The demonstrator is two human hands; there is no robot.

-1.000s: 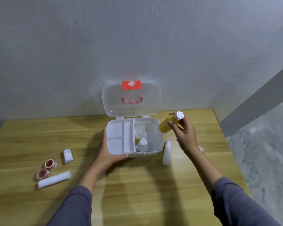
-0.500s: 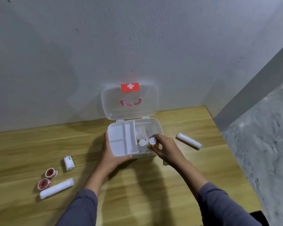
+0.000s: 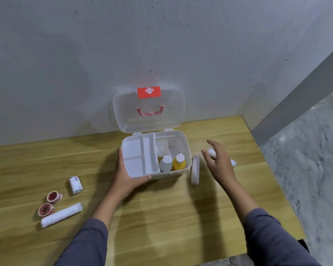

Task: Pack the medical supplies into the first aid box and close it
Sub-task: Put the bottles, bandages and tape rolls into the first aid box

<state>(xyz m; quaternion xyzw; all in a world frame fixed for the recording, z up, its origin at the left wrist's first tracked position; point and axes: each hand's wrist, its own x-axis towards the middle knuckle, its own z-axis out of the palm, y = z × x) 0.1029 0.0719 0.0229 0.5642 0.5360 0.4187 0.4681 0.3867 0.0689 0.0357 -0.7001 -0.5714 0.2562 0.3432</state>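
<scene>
Head camera looks down on a wooden tabletop [image 3: 161, 217] with a pale grain, pushed against a plain grey-white wall [image 3: 123, 45]. Past the tabletop's right edge lies a mottled grey floor [image 3: 306, 160].

At the middle of the far edge sits the first aid box [image 3: 156, 174], white plastic with rounded corners. Its clear lid [image 3: 127, 112] stands upright against the wall, showing a red label with a white cross [image 3: 148, 91] and a pink handle [image 3: 150, 111]. Inside, a white divided tray [image 3: 135, 150] fills the left half. In the right half stand two bottles side by side, touching: a clear bottle [image 3: 165, 163] and a yellow bottle [image 3: 179, 162], both with white caps.

The left hand [image 3: 126, 175] grips the box at its near left corner, thumb on the rim and fingers under the front. The right hand [image 3: 218, 160] hovers just right of the box, fingers spread and holding nothing. Under it lies a white bandage roll [image 3: 234, 162], partly hidden, and whether the fingers touch it I cannot tell. Between this hand and the box lies another white roll [image 3: 195, 169], soft and cylindrical, just beside the box wall.

Near the left edge rest a short wrapped roll [image 3: 76, 185], two pinkish tape rings [image 3: 54, 197] and [image 3: 45, 209], and a long white gauze roll [image 3: 62, 215]. Grey sleeves [image 3: 273, 240] cover both forearms.
</scene>
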